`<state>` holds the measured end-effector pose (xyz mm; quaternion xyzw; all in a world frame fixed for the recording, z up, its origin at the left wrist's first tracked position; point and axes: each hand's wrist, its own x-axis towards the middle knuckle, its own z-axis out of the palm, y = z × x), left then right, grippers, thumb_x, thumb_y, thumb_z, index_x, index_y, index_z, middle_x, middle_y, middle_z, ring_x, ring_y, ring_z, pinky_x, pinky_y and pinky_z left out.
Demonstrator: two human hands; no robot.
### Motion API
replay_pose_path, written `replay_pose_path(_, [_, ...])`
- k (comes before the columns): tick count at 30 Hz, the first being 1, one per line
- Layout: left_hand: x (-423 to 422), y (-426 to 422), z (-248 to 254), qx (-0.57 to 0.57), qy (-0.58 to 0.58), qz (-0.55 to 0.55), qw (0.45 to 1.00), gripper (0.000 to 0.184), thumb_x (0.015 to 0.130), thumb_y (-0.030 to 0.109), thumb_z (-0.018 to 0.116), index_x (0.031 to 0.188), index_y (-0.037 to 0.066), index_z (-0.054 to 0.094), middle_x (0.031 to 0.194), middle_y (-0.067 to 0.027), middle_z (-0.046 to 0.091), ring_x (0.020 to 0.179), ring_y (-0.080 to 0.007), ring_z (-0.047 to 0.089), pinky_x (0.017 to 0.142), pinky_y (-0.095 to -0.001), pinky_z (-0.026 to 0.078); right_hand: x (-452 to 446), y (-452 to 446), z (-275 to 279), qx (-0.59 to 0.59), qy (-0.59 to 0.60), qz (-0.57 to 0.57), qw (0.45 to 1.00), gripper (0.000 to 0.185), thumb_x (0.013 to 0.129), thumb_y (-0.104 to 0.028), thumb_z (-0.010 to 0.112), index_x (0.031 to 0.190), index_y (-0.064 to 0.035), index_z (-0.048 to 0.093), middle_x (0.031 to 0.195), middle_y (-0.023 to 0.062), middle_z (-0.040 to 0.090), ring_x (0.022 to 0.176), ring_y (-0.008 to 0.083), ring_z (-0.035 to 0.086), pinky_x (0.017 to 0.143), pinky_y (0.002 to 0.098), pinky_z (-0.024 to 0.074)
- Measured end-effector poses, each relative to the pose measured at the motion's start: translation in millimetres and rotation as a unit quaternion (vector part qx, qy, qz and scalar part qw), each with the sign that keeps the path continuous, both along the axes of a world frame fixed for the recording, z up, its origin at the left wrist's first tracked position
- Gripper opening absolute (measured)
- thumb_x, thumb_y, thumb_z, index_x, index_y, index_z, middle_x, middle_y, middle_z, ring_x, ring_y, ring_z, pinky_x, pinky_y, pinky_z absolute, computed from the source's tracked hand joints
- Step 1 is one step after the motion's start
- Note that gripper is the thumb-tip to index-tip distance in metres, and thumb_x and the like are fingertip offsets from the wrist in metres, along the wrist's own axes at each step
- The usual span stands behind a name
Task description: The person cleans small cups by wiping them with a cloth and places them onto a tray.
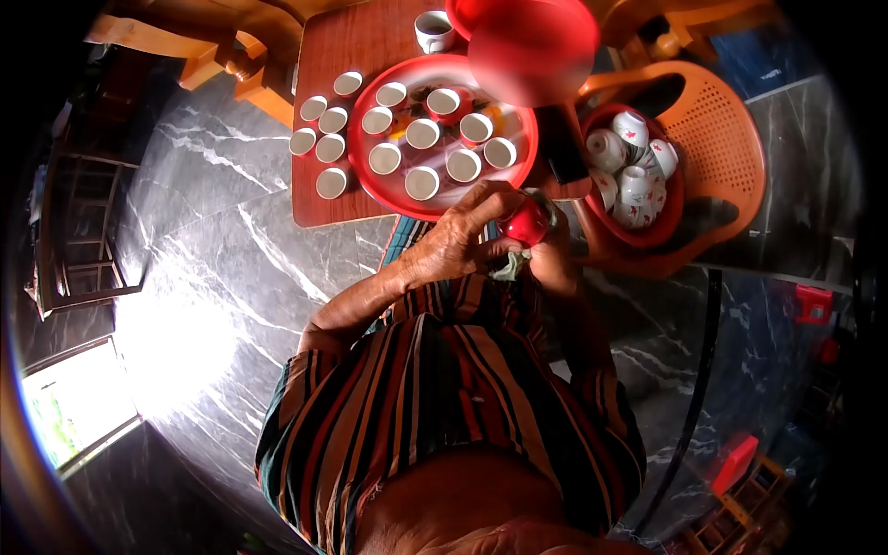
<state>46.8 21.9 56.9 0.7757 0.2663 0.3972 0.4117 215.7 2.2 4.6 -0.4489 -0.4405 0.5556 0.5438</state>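
A red cup [524, 223] is held between my two hands in front of my waist, just off the near edge of the tray. My left hand [455, 233] curls its fingers and thumb around the cup from the left. My right hand [552, 259] closes on the cup's right side, mostly in shadow, with a pale green cloth [508, 267] bunched against the cup. The cloth shows below the cup and by its upper right. Several cups [423, 134] with white insides stand mouth up on a round red-rimmed tray [365, 173].
More cups [332, 147] stand on the wooden table [319, 211] left of the tray. At the back are a white cup [434, 32] with dark contents and a red basin [536, 46]. An orange chair [731, 139] bears a red tub [652, 242] of white flowered bowls [636, 185].
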Motion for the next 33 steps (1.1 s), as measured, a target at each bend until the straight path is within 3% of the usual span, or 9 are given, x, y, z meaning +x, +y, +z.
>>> replay_pose_path(4, [-8.3,-7.0,-16.6,-0.198,-0.061,-0.025,0.978,0.052,0.083,0.027,0.069,0.121,0.001,0.044,0.108,-0.0135,0.054,0.097,-0.023,0.053,0.084,-0.0367,0.045,4.6,-5.9,10.0,0.204,-0.273,-0.092,0.936,0.024,0.073,0.0,0.064,0.096,-0.001,0.062,0.085,0.0097,0.063,0.074,0.0235,0.06,0.066,0.0325,0.0473])
replay_pose_path(7, [-11.8,-3.6,-20.8,-0.207,-0.005,-0.008,0.978,0.058,0.088,0.045,0.058,0.117,0.0,0.038,0.094,-0.0192,0.057,0.08,-0.0284,0.059,0.074,-0.0376,0.048,11.8,-12.5,35.4,0.339,-0.544,0.004,0.767,0.026,0.069,-0.004,0.066,0.094,-0.0003,0.06,0.091,0.0172,0.059,0.08,0.0327,0.057,0.069,0.0371,0.047])
replay_pose_path(11, [-13.4,-9.5,-23.5,0.002,0.147,0.028,0.989,0.061,0.089,0.057,0.045,0.104,-0.002,0.043,0.076,-0.0211,0.058,0.07,-0.0398,0.06,0.056,-0.0436,0.047,12.8,-2.6,14.1,0.515,-0.43,0.018,0.741,0.035,0.07,-0.014,0.069,0.1,-0.0004,0.058,0.098,0.0168,0.058,0.089,0.0338,0.057,0.075,0.0399,0.0469])
replay_pose_path(15, [-10.9,-10.3,-24.5,0.149,0.147,0.097,0.973,0.053,0.088,0.051,0.051,0.094,-0.001,0.049,0.073,-0.0172,0.055,0.063,-0.0349,0.059,0.052,-0.0405,0.046,1.8,-14.5,-12.7,0.196,-0.288,0.038,0.937,0.044,0.074,-0.021,0.07,0.111,-0.0058,0.052,0.096,0.0137,0.058,0.086,0.032,0.059,0.072,0.0377,0.0486])
replay_pose_path(19, [-12.2,-2.7,-29.8,0.311,0.132,0.124,0.933,0.042,0.084,0.043,0.057,0.086,0.001,0.052,0.072,-0.0124,0.052,0.057,-0.0281,0.055,0.048,-0.0366,0.045,-16.7,-17.0,-47.3,0.118,-0.203,0.053,0.971,0.036,0.084,-0.024,0.062,0.114,-0.0072,0.051,0.098,0.0078,0.059,0.088,0.0236,0.06,0.072,0.036,0.0495])
replay_pose_path(23, [-19.5,0.6,-24.7,0.397,0.127,0.059,0.907,0.051,0.08,0.048,0.062,0.092,-0.001,0.054,0.081,-0.0149,0.057,0.065,-0.0287,0.061,0.055,-0.0357,0.049,2.3,-35.3,-82.6,-0.294,0.165,0.24,0.91,0.04,0.082,-0.023,0.066,0.115,-0.0058,0.052,0.102,0.007,0.059,0.097,0.0192,0.059,0.08,0.034,0.0491])
replay_pose_path(25, [-16.6,0.8,-24.4,0.409,0.098,0.061,0.905,0.053,0.079,0.051,0.061,0.092,0.0,0.052,0.079,-0.0113,0.054,0.064,-0.026,0.058,0.053,-0.033,0.047,-3.2,-34.5,-47.6,-0.201,0.083,0.229,0.949,0.039,0.081,-0.017,0.067,0.114,-0.005,0.052,0.102,0.0067,0.059,0.095,0.0188,0.059,0.079,0.0331,0.0493])
replay_pose_path(28, [-15.5,-3.8,-32.5,0.234,0.068,0.073,0.967,0.067,0.081,0.059,0.053,0.1,-0.005,0.047,0.079,-0.0146,0.055,0.073,-0.0348,0.058,0.065,-0.04,0.048,-15.2,-23.6,-2.9,0.0,-0.041,0.108,0.993,0.032,0.078,-0.01,0.068,0.107,-0.004,0.056,0.096,0.0066,0.061,0.089,0.0189,0.061,0.074,0.0314,0.049])
replay_pose_path(33, [-19.7,-14.2,-35.2,-0.153,0.023,0.005,0.988,0.055,0.094,0.053,0.037,0.106,-0.001,0.042,0.082,-0.02,0.055,0.073,-0.037,0.057,0.067,-0.0407,0.046,-6.4,-16.1,17.1,0.333,-0.51,0.029,0.793,0.023,0.073,-0.011,0.066,0.093,-0.0024,0.059,0.088,0.0127,0.059,0.079,0.0321,0.058,0.07,0.0389,0.0471])
